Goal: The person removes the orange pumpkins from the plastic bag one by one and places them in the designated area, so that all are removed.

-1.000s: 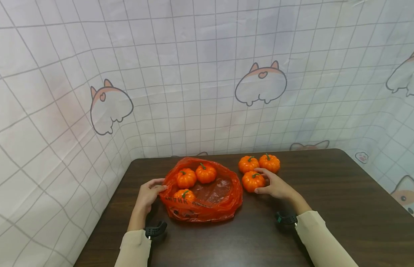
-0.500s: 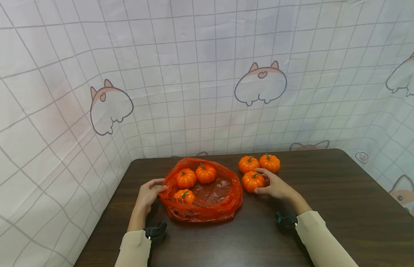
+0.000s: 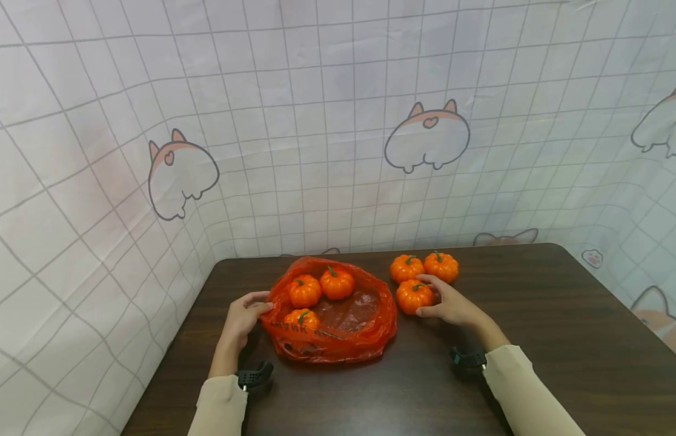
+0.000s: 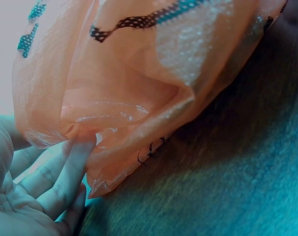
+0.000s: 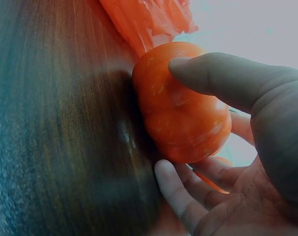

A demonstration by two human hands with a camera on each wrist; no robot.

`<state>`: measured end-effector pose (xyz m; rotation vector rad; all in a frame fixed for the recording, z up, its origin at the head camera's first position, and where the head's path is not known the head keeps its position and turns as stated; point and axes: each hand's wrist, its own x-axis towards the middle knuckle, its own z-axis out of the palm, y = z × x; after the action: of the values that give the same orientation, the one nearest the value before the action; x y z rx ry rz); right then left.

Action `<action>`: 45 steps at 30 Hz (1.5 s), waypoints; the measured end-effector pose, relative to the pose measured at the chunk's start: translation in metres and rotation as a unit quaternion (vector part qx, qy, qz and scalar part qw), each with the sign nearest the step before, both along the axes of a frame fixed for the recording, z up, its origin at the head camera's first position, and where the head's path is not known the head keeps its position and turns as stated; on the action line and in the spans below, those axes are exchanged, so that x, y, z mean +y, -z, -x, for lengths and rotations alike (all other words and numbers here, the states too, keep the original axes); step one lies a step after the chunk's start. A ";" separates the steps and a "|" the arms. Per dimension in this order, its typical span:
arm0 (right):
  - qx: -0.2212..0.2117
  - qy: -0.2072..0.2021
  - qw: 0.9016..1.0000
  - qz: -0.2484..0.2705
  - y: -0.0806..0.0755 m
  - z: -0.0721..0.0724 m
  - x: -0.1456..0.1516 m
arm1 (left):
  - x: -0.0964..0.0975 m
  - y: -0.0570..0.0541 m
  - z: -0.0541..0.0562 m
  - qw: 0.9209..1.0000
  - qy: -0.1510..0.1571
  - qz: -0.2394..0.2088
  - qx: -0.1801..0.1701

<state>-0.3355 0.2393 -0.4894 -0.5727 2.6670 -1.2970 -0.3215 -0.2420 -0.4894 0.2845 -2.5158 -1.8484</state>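
Note:
An opened red plastic bag [image 3: 338,348] lies on the table's left half, with 3 small orange pumpkins inside, one of them a ribbed pumpkin [image 3: 337,283] with a green stem. My left hand [image 3: 244,318] pinches the bag's left rim; the left wrist view shows the fingers [image 4: 55,194] against the thin plastic [image 4: 129,98]. Just right of the bag, my right hand [image 3: 451,303] grips a pumpkin [image 3: 411,297] resting on the table. In the right wrist view the thumb [image 5: 212,73] presses this pumpkin [image 5: 180,113], with fingers behind and below it.
Two more pumpkins, a left one [image 3: 406,268] and a right one [image 3: 441,267], stand behind my right hand near the back edge. The dark wooden table [image 3: 545,315] meets a white checked cloth backdrop [image 3: 338,151] with cartoon dogs.

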 end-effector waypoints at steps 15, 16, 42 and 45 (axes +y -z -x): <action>0.002 -0.003 0.999 -0.032 -0.015 -0.003 0.003 | 0.001 0.001 0.003 1.000 -0.001 -0.005 0.001; 0.000 -0.002 0.999 -0.032 -0.018 -0.004 0.003 | 0.001 0.001 0.004 1.000 -0.002 -0.005 0.001; 0.124 -0.004 0.990 0.070 -0.065 -0.024 -0.029 | 0.000 0.003 0.009 1.000 -0.002 -0.002 0.007; 0.137 -0.005 0.987 0.081 -0.063 -0.025 -0.038 | 0.000 0.004 0.009 1.000 -0.004 -0.003 0.007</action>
<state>-0.3102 0.2013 -0.4262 -0.8425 2.7808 -1.5444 -0.3307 -0.2417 -0.4930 0.2808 -2.4976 -1.8483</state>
